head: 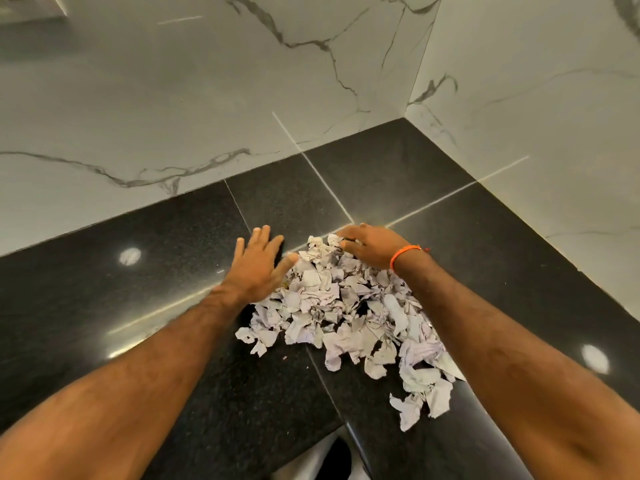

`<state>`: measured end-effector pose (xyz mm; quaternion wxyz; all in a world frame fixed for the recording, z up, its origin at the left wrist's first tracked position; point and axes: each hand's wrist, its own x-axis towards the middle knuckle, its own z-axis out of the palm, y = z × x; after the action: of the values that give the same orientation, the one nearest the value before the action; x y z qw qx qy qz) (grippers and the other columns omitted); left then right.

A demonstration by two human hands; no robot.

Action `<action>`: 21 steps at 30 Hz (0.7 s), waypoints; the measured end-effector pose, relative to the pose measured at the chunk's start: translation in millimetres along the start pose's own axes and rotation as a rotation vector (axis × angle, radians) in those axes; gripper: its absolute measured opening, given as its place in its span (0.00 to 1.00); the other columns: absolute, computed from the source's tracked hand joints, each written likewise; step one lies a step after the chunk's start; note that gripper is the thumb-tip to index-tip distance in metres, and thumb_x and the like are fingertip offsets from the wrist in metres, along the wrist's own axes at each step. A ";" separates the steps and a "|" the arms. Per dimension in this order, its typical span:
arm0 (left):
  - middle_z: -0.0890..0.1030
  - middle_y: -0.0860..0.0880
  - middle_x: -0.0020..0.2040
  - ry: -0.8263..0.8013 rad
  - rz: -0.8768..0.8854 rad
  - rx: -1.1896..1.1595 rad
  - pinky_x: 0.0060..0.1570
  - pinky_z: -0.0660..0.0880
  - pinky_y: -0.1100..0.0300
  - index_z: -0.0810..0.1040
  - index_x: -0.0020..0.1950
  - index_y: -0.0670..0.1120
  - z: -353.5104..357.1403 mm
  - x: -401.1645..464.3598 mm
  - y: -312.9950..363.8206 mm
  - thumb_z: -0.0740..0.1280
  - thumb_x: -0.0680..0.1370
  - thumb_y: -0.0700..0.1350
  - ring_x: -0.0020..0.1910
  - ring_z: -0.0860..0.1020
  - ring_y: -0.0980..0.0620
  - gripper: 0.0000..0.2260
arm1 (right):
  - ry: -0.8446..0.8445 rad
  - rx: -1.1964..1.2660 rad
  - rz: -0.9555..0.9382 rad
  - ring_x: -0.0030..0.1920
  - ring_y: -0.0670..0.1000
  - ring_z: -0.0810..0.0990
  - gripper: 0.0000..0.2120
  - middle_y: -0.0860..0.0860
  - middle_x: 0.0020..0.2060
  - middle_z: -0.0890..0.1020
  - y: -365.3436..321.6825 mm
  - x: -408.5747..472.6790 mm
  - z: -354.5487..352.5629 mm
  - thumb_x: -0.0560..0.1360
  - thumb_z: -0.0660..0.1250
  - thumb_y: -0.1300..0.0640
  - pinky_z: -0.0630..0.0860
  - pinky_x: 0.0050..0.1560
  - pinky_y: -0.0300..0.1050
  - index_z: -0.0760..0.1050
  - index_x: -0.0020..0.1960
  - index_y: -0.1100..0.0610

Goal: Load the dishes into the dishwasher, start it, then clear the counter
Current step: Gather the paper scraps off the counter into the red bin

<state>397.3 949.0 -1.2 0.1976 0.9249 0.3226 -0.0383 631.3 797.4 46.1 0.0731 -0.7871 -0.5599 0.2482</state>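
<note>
My two bare forearms fill the bottom of the view, reaching forward over the black speckled worktop (104, 278). Between them lies a loose heap of torn paper scraps (349, 317), white and crumpled, some with faint writing on them. The heap runs from near the back of the worktop toward the front edge, with a few pieces trailing off at the lower right, close to my right forearm.

My left hand (258, 263) lies flat with fingers spread and straight, palm down, at the left rim of the heap; the thumb touches the nearest scraps, and it grips nothing. My right hand (370, 245) sits on the far end of the heap, palm down, fingers curled loosely over the topmost scraps; I cannot tell whether any piece is actually pinched. An orange thread band (403, 256) circles my right wrist.

The two hands are apart, one on each side of the heap's far end. Behind the worktop, white marble-patterned wall tiles (207, 98) with grey veins meet in a corner at upper right. No dishes or dishwasher show here.
</note>
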 end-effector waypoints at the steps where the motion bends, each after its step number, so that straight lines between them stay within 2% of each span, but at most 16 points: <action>1: 0.47 0.45 0.84 -0.046 0.058 0.004 0.79 0.39 0.41 0.54 0.83 0.48 1.4 -4.0 6.3 0.45 0.81 0.69 0.82 0.43 0.46 0.36 | -0.046 -0.037 0.000 0.70 0.55 0.72 0.20 0.50 0.71 0.74 -4.9 -0.5 3.7 0.83 0.56 0.43 0.69 0.70 0.55 0.73 0.72 0.47; 3: 0.47 0.45 0.83 -0.100 0.188 -0.036 0.80 0.41 0.42 0.50 0.83 0.49 2.6 -10.7 24.8 0.44 0.81 0.69 0.82 0.43 0.47 0.36 | -0.069 -0.043 0.010 0.65 0.55 0.76 0.19 0.50 0.67 0.78 -9.7 -11.8 8.7 0.83 0.55 0.41 0.72 0.67 0.56 0.75 0.68 0.45; 5: 0.50 0.46 0.83 -0.120 0.292 -0.141 0.80 0.47 0.43 0.48 0.83 0.51 1.1 -16.3 42.2 0.48 0.82 0.67 0.82 0.47 0.48 0.34 | -0.013 0.059 -0.001 0.58 0.50 0.79 0.18 0.48 0.62 0.81 -12.5 -34.9 5.8 0.83 0.56 0.43 0.75 0.62 0.51 0.76 0.67 0.46; 6: 0.53 0.46 0.83 -0.098 0.318 -0.187 0.80 0.51 0.43 0.50 0.83 0.51 -1.1 -19.0 47.0 0.50 0.83 0.67 0.82 0.50 0.48 0.33 | 0.076 0.114 0.002 0.56 0.48 0.79 0.17 0.47 0.59 0.81 -11.1 -49.0 2.7 0.84 0.57 0.44 0.75 0.59 0.48 0.77 0.67 0.47; 8: 0.58 0.46 0.82 0.016 0.304 -0.203 0.79 0.56 0.42 0.55 0.82 0.51 -4.5 -24.1 46.4 0.53 0.82 0.67 0.81 0.55 0.48 0.33 | 0.360 0.177 0.102 0.56 0.49 0.81 0.18 0.46 0.58 0.83 1.2 -79.9 0.0 0.83 0.59 0.42 0.76 0.58 0.49 0.79 0.64 0.48; 10: 0.57 0.46 0.82 0.088 0.213 -0.114 0.79 0.53 0.41 0.56 0.82 0.50 -3.6 -29.8 36.7 0.53 0.80 0.72 0.81 0.55 0.46 0.38 | 0.580 0.143 0.318 0.57 0.51 0.82 0.25 0.48 0.58 0.84 22.5 -111.3 7.6 0.79 0.58 0.34 0.78 0.57 0.50 0.80 0.62 0.49; 11: 0.55 0.46 0.83 0.076 0.158 -0.062 0.80 0.49 0.40 0.54 0.83 0.50 -0.2 -32.8 31.4 0.51 0.78 0.74 0.82 0.52 0.46 0.40 | 0.614 0.123 0.453 0.59 0.52 0.81 0.31 0.49 0.59 0.84 31.3 -123.6 17.3 0.77 0.56 0.28 0.77 0.58 0.52 0.80 0.63 0.49; 12: 0.52 0.46 0.83 0.050 0.118 -0.024 0.80 0.46 0.41 0.52 0.83 0.50 5.3 -36.1 29.7 0.50 0.77 0.76 0.82 0.50 0.45 0.43 | 0.601 0.125 0.577 0.63 0.55 0.79 0.38 0.51 0.63 0.81 37.8 -133.7 30.7 0.74 0.52 0.23 0.75 0.63 0.56 0.77 0.67 0.50; 14: 0.49 0.46 0.84 0.026 0.100 -0.005 0.79 0.41 0.41 0.49 0.84 0.50 20.4 -39.9 34.6 0.48 0.75 0.78 0.82 0.46 0.45 0.46 | 0.523 0.159 0.699 0.75 0.60 0.65 0.49 0.55 0.75 0.68 40.8 -142.9 62.2 0.70 0.47 0.18 0.61 0.74 0.64 0.65 0.77 0.51; 16: 0.50 0.47 0.84 0.071 0.124 -0.068 0.79 0.39 0.42 0.51 0.83 0.52 34.4 -38.7 49.6 0.48 0.75 0.78 0.82 0.44 0.46 0.44 | 0.524 0.159 0.653 0.80 0.60 0.54 0.49 0.54 0.79 0.59 34.1 -139.7 86.1 0.70 0.46 0.18 0.47 0.76 0.64 0.57 0.80 0.50; 17: 0.51 0.47 0.83 0.096 0.137 -0.121 0.79 0.39 0.43 0.53 0.83 0.53 39.5 -36.9 59.1 0.49 0.76 0.76 0.82 0.45 0.47 0.42 | 0.555 0.172 0.602 0.80 0.58 0.53 0.48 0.54 0.80 0.59 30.3 -134.4 92.3 0.71 0.46 0.19 0.45 0.77 0.63 0.56 0.80 0.49; 21: 0.59 0.49 0.82 0.141 0.172 -0.351 0.80 0.49 0.45 0.62 0.80 0.53 51.5 -26.1 95.2 0.56 0.80 0.68 0.82 0.52 0.50 0.32 | 0.646 0.234 0.433 0.77 0.52 0.63 0.38 0.50 0.75 0.68 22.1 -112.0 92.2 0.74 0.50 0.23 0.51 0.78 0.60 0.68 0.73 0.46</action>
<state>437.8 845.8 -10.9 0.3351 0.9008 0.2573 0.1002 578.5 671.5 -7.9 0.2804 -0.9106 -0.2976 0.0596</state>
